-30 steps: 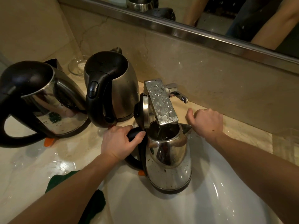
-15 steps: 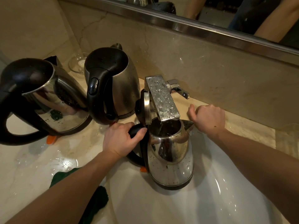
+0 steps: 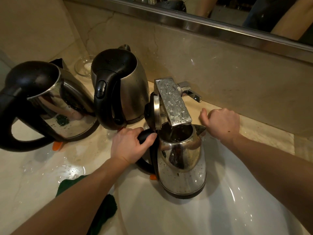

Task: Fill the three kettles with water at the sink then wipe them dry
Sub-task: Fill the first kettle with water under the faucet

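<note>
A steel kettle (image 3: 183, 170) with its lid flipped open stands in the white sink (image 3: 220, 214), right under the flat chrome tap spout (image 3: 172, 102). Water runs from the spout into its mouth. My left hand (image 3: 130, 145) grips its black handle. My right hand (image 3: 221, 122) rests as a loose fist on the counter beside the kettle's spout, below the tap lever (image 3: 191, 93). Two more steel kettles with black lids stand shut on the wet counter: one at the far left (image 3: 50, 106), one in the middle (image 3: 122, 89).
A dark green cloth (image 3: 101, 209) lies on the counter edge under my left forearm. A small glass dish (image 3: 83, 66) sits in the back corner. A marble backsplash and a mirror with a steel frame (image 3: 220, 29) rise close behind the tap.
The view has shifted slightly. My right hand has drawn a little away from the tap lever toward the kettle's spout. My left hand keeps its hold on the handle.
</note>
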`<state>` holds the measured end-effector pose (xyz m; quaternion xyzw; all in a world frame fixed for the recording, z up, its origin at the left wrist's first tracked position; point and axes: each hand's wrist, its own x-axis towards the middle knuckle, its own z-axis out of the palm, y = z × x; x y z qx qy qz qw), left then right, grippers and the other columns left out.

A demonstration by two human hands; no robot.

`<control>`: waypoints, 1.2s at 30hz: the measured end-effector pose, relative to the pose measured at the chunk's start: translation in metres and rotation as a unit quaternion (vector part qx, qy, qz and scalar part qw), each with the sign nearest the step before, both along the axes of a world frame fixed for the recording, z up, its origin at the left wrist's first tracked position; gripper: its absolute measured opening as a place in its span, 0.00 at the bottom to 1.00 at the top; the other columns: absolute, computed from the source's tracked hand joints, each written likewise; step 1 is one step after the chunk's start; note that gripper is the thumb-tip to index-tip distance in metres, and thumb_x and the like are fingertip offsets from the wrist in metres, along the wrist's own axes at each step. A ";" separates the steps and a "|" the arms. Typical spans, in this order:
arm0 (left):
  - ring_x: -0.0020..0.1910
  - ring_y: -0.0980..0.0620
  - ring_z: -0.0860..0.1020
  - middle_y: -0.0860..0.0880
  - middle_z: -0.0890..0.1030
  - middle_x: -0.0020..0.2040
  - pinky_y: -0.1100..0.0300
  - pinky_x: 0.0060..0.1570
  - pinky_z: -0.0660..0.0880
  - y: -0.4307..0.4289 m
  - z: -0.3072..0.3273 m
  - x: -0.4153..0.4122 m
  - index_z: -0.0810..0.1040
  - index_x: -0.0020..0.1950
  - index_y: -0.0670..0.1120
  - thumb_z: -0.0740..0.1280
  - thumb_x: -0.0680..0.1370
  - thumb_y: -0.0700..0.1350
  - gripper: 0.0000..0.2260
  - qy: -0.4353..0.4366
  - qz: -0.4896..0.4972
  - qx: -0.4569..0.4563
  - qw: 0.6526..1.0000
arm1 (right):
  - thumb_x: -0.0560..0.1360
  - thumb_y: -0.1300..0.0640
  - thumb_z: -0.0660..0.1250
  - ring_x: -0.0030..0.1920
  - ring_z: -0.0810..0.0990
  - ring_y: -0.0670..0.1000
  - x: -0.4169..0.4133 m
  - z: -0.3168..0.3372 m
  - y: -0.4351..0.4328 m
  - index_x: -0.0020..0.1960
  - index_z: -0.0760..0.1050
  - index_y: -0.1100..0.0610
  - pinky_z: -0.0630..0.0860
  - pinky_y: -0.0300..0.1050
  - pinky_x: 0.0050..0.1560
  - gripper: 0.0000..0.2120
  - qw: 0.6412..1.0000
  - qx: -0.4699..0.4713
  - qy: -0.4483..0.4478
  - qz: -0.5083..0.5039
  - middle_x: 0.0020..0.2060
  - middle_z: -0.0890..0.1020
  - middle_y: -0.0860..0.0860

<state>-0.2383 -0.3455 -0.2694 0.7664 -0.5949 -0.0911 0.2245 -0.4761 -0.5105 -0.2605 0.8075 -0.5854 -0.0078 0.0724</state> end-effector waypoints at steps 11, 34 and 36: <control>0.28 0.56 0.70 0.54 0.71 0.26 0.59 0.33 0.64 -0.001 -0.001 0.000 0.74 0.34 0.50 0.46 0.71 0.70 0.28 -0.001 0.001 0.007 1.000 | 0.81 0.43 0.47 0.25 0.69 0.51 0.000 -0.002 -0.001 0.26 0.70 0.57 0.67 0.42 0.32 0.31 1.000 0.004 0.006 0.000 0.23 0.71 0.53; 0.29 0.55 0.71 0.52 0.73 0.26 0.60 0.31 0.62 -0.001 -0.001 0.001 0.78 0.36 0.48 0.46 0.71 0.70 0.31 -0.002 -0.002 0.011 1.000 | 0.80 0.43 0.47 0.27 0.73 0.54 -0.001 -0.006 -0.003 0.26 0.68 0.56 0.73 0.43 0.36 0.31 1.000 0.005 0.005 -0.003 0.24 0.72 0.53; 0.29 0.55 0.71 0.52 0.73 0.26 0.60 0.31 0.62 -0.002 -0.001 0.001 0.78 0.36 0.49 0.46 0.71 0.70 0.31 0.001 -0.002 0.010 1.000 | 0.81 0.43 0.47 0.27 0.72 0.53 -0.001 -0.006 -0.003 0.25 0.68 0.56 0.73 0.43 0.35 0.30 1.000 0.003 0.002 -0.003 0.24 0.72 0.53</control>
